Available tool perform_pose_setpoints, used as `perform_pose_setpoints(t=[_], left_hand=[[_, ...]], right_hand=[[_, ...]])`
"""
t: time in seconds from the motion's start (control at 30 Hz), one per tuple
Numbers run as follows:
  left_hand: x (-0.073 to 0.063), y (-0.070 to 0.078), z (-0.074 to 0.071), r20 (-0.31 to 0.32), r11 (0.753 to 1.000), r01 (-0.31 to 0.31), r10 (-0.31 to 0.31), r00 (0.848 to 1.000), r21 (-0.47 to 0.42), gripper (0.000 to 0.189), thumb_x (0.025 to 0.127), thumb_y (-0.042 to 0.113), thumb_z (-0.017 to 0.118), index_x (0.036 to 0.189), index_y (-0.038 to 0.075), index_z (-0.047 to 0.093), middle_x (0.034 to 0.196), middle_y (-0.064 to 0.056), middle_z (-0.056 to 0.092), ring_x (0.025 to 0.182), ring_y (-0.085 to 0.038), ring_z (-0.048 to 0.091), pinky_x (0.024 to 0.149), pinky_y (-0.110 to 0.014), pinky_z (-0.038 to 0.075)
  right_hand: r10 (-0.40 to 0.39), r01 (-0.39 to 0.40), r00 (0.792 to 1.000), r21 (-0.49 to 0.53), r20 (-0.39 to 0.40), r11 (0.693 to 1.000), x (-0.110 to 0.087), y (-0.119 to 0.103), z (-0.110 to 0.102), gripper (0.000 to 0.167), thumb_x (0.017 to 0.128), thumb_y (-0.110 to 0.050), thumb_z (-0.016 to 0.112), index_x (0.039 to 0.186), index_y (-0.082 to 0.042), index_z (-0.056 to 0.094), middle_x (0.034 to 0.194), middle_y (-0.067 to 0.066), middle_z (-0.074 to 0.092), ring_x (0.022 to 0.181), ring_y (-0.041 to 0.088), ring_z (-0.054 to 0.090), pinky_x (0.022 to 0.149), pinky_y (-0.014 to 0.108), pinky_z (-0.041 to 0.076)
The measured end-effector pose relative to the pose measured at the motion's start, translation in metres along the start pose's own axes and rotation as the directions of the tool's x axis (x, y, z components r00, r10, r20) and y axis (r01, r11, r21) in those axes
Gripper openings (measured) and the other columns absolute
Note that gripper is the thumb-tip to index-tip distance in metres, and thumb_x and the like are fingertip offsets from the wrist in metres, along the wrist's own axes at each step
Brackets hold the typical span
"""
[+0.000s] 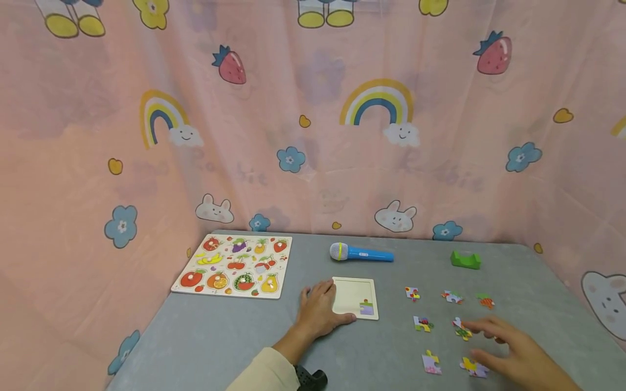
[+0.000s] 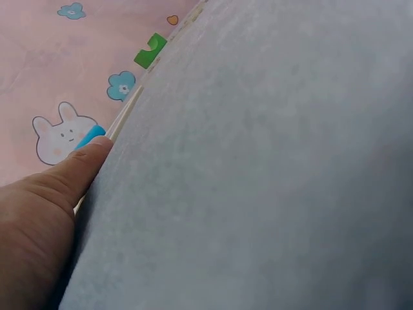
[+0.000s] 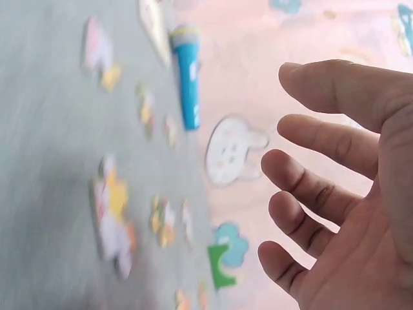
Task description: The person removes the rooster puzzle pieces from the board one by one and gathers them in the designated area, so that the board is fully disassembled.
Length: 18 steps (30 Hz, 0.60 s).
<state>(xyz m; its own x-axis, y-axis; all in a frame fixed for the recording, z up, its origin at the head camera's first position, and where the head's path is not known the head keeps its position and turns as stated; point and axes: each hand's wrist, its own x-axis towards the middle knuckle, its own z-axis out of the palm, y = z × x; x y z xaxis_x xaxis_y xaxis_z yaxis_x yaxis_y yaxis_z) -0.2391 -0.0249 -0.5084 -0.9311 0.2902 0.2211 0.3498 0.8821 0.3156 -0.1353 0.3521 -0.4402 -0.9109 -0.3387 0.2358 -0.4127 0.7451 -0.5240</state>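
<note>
In the head view, my left hand rests against the left side of a small cream puzzle tray. Its thumb lies straight along the tray's near edge. One purple and green jigsaw piece sits in the tray's near right corner. My right hand hovers over the right of the table, fingers spread and loosely bent, holding nothing. Beneath and beside it lie several loose jigsaw pieces; nearest are a green and yellow piece and a yellow and purple piece.
A fruit peg board lies at the left. At the back are a blue toy microphone and a green notched block. More pieces, such as a pink and yellow one, lie in rows. A patterned curtain hangs behind the table.
</note>
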Motion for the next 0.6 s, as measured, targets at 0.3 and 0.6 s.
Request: perform_pose_setpoints(t=[0.3, 0.6], left_hand=[[0.002, 0.001, -0.001, 0.003, 1.0, -0.013, 0.013, 1.0, -0.006, 0.095, 0.076, 0.072, 0.063, 0.142, 0.005, 0.048, 0.147, -0.005, 0.043, 0.132, -0.022, 0.039, 0.105, -0.055, 0.02], [0.0, -0.001, -0.002, 0.002, 1.0, -0.006, 0.006, 1.0, -0.01, 0.095, 0.076, 0.071, 0.063, 0.142, 0.004, 0.048, 0.146, -0.006, 0.043, 0.131, -0.022, 0.039, 0.105, -0.056, 0.02]], right_hand=[[-0.11, 0.117, 0.979, 0.031, -0.171, 0.993, 0.011, -0.04, 0.005, 0.044, 0.08, -0.014, 0.08, 0.121, -0.022, 0.066, 0.11, -0.013, 0.056, 0.095, 0.003, 0.054, 0.073, 0.023, 0.047], [-0.16, 0.193, 0.956, 0.117, -0.245, 0.974, 0.034, -0.064, 0.02, 0.044, 0.079, -0.008, 0.08, 0.12, -0.018, 0.067, 0.111, -0.008, 0.059, 0.096, 0.006, 0.051, 0.076, 0.022, 0.043]])
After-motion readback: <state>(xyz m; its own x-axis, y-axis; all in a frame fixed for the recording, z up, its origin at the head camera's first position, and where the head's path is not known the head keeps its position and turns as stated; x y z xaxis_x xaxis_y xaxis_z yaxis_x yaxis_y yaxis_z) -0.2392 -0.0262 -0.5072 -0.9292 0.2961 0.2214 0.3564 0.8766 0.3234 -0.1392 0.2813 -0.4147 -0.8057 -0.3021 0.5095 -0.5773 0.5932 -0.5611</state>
